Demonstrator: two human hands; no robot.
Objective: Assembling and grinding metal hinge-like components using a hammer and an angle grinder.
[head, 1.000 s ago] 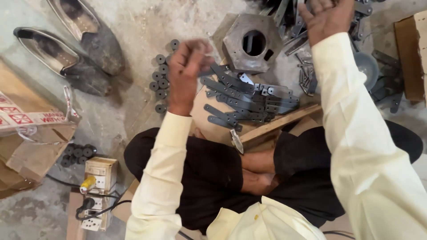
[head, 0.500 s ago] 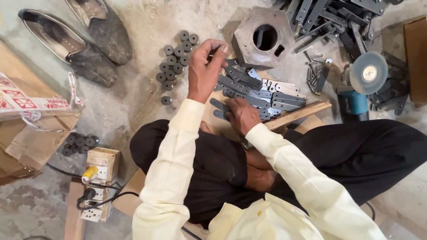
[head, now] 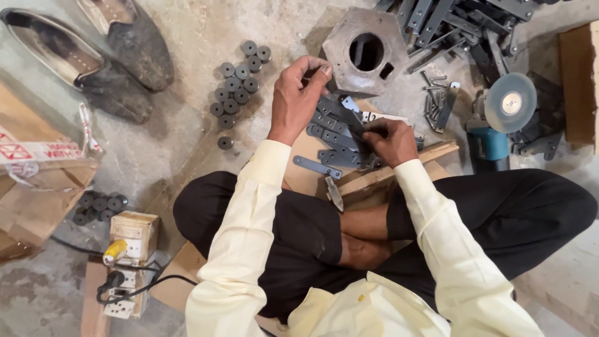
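Note:
I sit cross-legged on the floor. My left hand (head: 299, 97) is raised over a pile of flat grey metal strips (head: 340, 140), with its fingertips pinched on something small that I cannot make out. My right hand (head: 390, 140) rests on the pile and grips one dark metal strip (head: 346, 118) that points up and left toward the left hand. The strips lie on a piece of cardboard and a wooden slat (head: 399, 165) just in front of my knees.
Several dark round rollers (head: 237, 84) lie left of my hands. A hexagonal metal block (head: 365, 53) with a hole stands behind them. An angle grinder (head: 502, 118), loose bolts (head: 433, 100), metal bars (head: 449, 25), two shoes (head: 93, 53), cardboard (head: 37, 168) and a socket box (head: 128, 262) surround me.
My right hand came down from the upper right onto the strip pile and took hold of a strip. My left hand stayed raised over the pile.

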